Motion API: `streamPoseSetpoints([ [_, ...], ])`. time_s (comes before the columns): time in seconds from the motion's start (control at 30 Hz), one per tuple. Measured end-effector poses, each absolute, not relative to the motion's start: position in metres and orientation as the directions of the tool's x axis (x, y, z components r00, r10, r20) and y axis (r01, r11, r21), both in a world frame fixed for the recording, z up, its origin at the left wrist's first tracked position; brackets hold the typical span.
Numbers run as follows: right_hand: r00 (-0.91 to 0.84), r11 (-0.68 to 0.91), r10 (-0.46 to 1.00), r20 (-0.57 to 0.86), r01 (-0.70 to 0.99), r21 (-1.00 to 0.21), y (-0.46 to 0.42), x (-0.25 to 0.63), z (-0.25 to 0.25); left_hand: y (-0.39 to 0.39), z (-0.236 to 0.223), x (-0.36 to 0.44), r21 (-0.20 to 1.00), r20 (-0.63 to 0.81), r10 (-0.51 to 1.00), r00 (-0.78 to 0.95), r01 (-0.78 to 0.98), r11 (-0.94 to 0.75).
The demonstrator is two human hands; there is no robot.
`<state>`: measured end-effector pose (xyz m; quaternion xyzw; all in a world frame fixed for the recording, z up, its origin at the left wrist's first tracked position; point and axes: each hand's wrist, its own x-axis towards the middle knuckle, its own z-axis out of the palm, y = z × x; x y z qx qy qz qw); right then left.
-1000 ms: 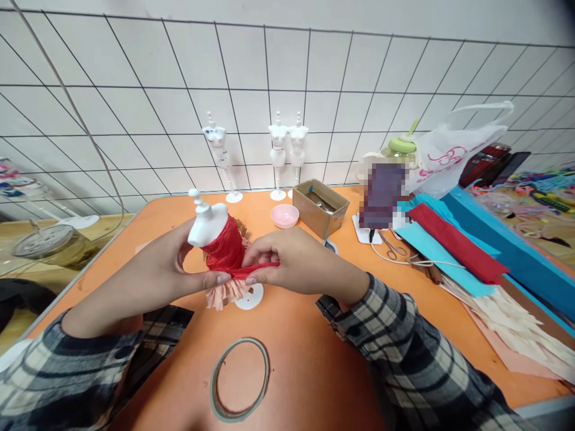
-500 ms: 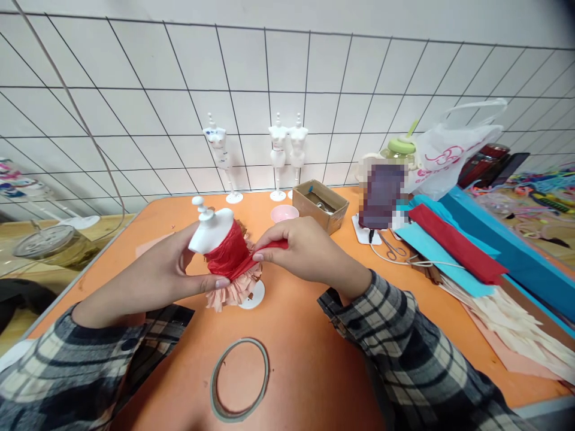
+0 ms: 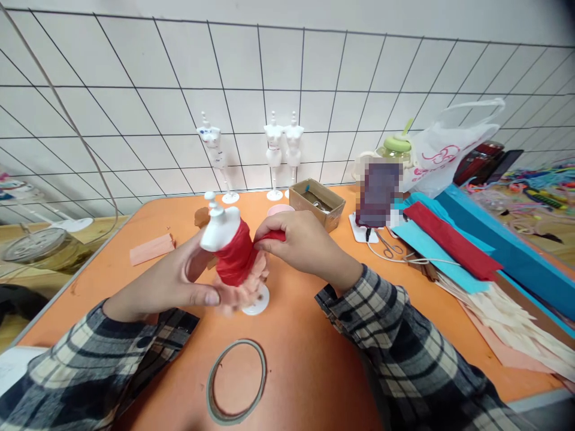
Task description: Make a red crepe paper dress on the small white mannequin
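Observation:
A small white mannequin leans in front of me, its torso wrapped in red crepe paper. Below the red wrap spreads a ruffled peach paper skirt, and the white stand base shows under it. My left hand curves around the mannequin's left side, thumb in front and fingers mostly hidden behind. My right hand is closed, pinching the loose end of the red strip at the mannequin's right side.
A roll of tape lies near the front. Farther back are a pink bowl, a cardboard box and several bare mannequins. Scissors, a phone and stacked coloured paper occupy the right; peach paper lies left.
My right hand has drawn the red strip up and around the mannequin's right side. The mannequin has shifted slightly right, and my left thumb has come off the waist front.

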<state>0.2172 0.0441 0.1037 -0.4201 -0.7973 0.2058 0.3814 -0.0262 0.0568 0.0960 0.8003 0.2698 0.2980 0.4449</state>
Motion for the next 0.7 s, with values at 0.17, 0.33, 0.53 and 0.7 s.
streamPoseSetpoints([
  [0.17, -0.374, 0.582, 0.813, 0.447, 0.545, -0.603, 0.045, 0.219, 0.104, 0.052, 0.094, -0.015, 0.844, 0.247, 0.773, 0.585, 0.261, -0.468],
  [0.33, -0.389, 0.571, 0.821, 0.419, 0.592, -0.569, 0.041, 0.216, 0.107, 0.036, 0.100, -0.007, 0.681, 0.217, 0.840, 0.497, 0.539, -0.495],
  [0.53, -0.395, 0.580, 0.812, 0.430, 0.629, -0.518, 0.037, 0.213, 0.111, 0.014, 0.102, 0.011, 0.451, 0.411, 0.851, 0.327, 0.738, -0.502],
  [0.7, -0.405, 0.610, 0.788, 0.464, 0.618, -0.496, 0.038, 0.215, 0.110, 0.011, 0.108, 0.008, 0.369, 0.449, 0.809, 0.379, 0.746, -0.554],
])
